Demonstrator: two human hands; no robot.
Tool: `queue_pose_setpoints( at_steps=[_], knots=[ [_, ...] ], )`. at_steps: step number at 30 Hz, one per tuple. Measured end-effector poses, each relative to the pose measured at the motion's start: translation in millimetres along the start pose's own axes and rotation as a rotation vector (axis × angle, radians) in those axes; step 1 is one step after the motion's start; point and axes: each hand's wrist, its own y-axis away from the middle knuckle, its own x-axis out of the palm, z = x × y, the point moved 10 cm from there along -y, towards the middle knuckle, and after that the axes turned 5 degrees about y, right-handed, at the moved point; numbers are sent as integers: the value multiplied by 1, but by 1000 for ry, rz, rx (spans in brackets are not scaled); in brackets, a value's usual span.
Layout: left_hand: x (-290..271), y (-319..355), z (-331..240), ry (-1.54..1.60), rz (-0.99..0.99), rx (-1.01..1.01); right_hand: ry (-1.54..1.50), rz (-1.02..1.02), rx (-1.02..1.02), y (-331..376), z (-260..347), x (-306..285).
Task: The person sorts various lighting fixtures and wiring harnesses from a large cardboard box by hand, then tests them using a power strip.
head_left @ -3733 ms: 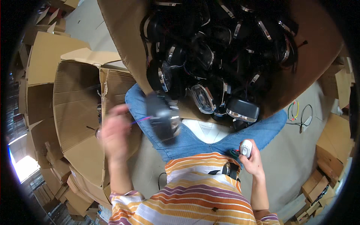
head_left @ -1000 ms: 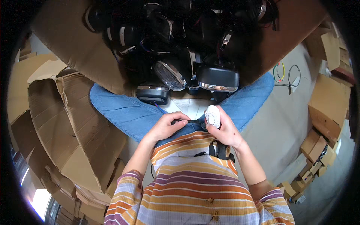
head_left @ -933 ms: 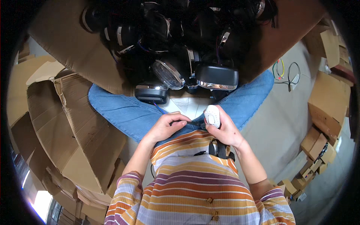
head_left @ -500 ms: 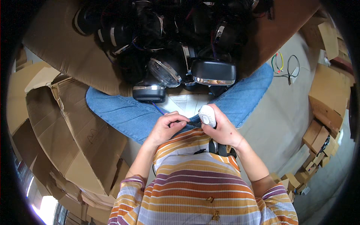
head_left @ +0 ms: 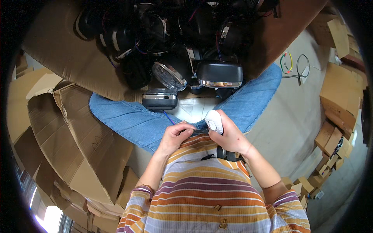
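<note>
At the centre of the frame, the left hand has its grip pinched between thumb and forefinger on a dark connector. Just right of it, the right hand's grip is wrapped around a white device, which leans slightly left. A blue wire runs from a black unit, above the left hand, down toward that hand. More black units crowd the box across the top; loose cables lie on the floor at upper right.
</note>
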Motion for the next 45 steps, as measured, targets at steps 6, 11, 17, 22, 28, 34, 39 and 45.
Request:
queue_pose_setpoints(
  at_steps=[6,11,17,22,28,34,39,45],
  knots=[
    [4,1,0,-104,17,-3,41,1,14,1,-1,1],
    [6,10,1,-217,47,115,184,95,28,6,-3,15],
    [7,29,31,-122,-11,-31,175,158,94,14,-14,32],
    [6,31,36,-44,-23,-90,207,81,30,14,-14,32],
    [5,31,35,-39,-10,-61,211,13,18,12,-6,28],
    [10,36,41,101,46,-172,205,30,39,7,-6,27],
    [-4,25,-25,-128,14,-55,50,-37,9,6,11,16],
    [-117,17,-84,-350,-553,262,94,-219,-24,11,13,-21]
  ],
)
